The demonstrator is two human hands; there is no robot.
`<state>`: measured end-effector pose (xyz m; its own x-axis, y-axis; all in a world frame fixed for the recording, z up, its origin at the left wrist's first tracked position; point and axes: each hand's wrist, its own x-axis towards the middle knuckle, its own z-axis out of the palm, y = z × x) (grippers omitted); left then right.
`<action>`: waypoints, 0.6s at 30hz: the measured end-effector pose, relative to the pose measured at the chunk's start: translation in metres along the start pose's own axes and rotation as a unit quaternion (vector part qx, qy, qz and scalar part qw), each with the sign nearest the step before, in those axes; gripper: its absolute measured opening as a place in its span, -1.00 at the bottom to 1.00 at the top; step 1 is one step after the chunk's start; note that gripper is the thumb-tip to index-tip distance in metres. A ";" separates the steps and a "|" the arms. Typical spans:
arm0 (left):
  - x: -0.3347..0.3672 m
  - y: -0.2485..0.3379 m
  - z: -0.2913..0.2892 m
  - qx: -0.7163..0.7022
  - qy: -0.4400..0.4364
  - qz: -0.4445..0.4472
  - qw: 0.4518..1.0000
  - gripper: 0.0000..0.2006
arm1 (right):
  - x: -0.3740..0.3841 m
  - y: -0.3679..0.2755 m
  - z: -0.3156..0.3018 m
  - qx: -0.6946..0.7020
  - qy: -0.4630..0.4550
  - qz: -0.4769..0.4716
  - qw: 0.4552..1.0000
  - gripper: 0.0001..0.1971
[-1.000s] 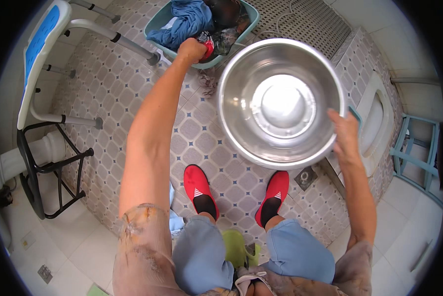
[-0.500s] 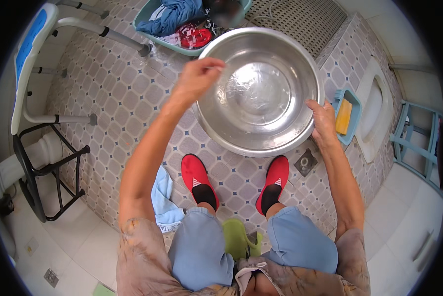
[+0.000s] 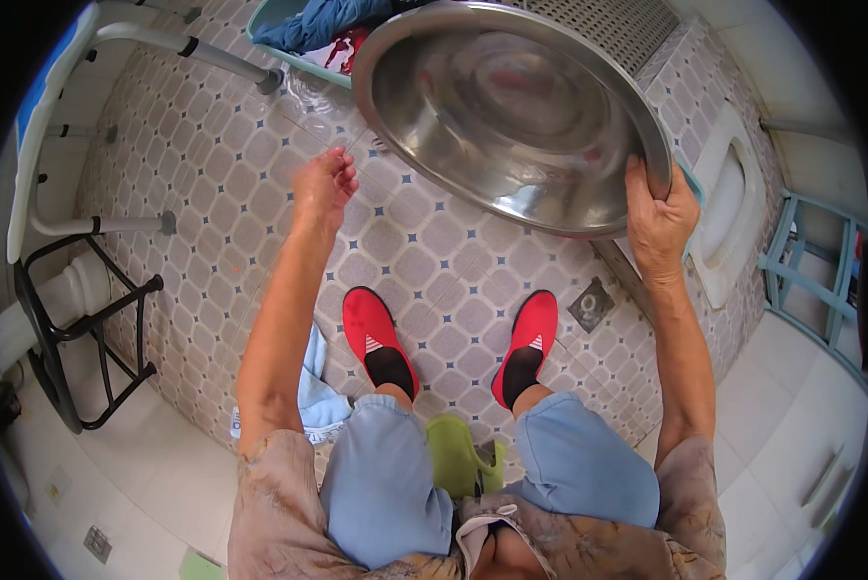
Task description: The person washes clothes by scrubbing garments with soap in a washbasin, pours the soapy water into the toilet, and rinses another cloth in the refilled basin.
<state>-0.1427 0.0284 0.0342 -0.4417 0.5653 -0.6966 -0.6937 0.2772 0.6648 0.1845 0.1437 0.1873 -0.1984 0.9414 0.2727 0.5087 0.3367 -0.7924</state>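
A large stainless steel basin [image 3: 521, 106] is tilted up on its edge, its hollow inner side toward me, some wet sheen on the metal. Its right rim is gripped by my right hand [image 3: 661, 227], thumb inside and fingers around the outside. My left hand [image 3: 326, 188] is in the air left of the basin, apart from it, with loosely bent fingers and nothing in them. Behind the basin's upper left side stands a teal tub [image 3: 303, 60] of clothes, including blue fabric [image 3: 323, 24]. The basin covers much of this tub.
Wet tiles [image 3: 313, 101] shine beside the tub. A shower chair [image 3: 52, 126] and a black folding stool [image 3: 91, 338] stand left. On the right are a squat toilet [image 3: 729, 208], a floor drain [image 3: 591, 305] and a blue rack [image 3: 816, 271]. A light blue cloth [image 3: 320, 396] lies near my left foot.
My right hand has tipped the basin up and shifted it away, now covering more of the tub and the soap box. My left hand has moved away from the rim, leftward and toward me.
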 end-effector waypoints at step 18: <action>-0.084 -0.003 -0.175 0.304 0.229 0.200 0.903 -0.77 | 0.008 0.012 0.007 -0.040 -0.101 0.031 0.994 -0.70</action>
<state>-0.2032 -0.1557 0.0435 -0.8732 0.3722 -0.3146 -0.0479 0.5769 0.8154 0.1828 0.1550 0.1761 -0.3250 0.9402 0.1022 0.5887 0.2857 -0.7562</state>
